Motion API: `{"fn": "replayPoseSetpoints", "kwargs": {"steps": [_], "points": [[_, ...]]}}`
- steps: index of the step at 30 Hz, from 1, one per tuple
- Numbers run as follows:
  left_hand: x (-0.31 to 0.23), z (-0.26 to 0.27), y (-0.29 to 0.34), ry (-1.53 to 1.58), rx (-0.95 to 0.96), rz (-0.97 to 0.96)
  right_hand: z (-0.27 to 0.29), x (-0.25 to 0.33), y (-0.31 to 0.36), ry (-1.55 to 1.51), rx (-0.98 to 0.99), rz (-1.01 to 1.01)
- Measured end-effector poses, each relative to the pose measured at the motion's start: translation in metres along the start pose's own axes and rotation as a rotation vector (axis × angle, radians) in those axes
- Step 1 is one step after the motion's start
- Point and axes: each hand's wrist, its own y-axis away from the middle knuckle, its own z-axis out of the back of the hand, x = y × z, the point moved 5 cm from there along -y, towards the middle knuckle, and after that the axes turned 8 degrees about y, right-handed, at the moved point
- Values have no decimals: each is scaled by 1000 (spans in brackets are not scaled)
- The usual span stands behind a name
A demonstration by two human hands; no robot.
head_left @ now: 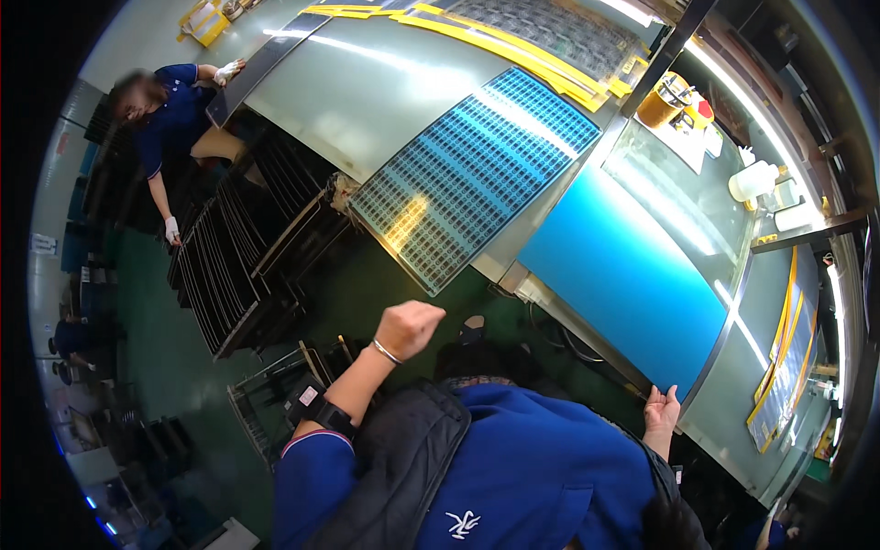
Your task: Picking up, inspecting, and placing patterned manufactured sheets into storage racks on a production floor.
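Note:
My left hand (410, 330) is curled closed in mid-air, just below the near corner of a patterned blue panel (477, 174). A gap separates it from that panel, and nothing shows in its fingers. The patterned panel carries rows of small dark marks and juts past the table's near edge. To its right lies a plain, glossy blue panel (632, 284). At this panel's near right corner, my right hand (660, 410) grips the edge, palm up; some of its fingertips are hidden there.
Left of the table (321, 101), a co-worker (174, 119) in white gloves touches a dark panel (257, 73) and a black slotted rack (229, 247). An amber container (665, 99) and white bottle (753, 181) stand at the back right. Yellow-edged sheets (788, 348) lie far right.

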Motion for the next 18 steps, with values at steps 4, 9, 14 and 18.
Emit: {"fn": "replayPoseSetpoints", "kwargs": {"steps": [4,9,14,18], "points": [[15,19,-10,-75,-75,86,6,2,-6,24,32,4],[11,2,-21,-151,114,25,10,5,-8,10,42,21],[8,-17,-34,-153,107,-38,8,10,7,66,34,96],[10,-15,-53,-25,123,78,7,53,36,149,13,287]]}}
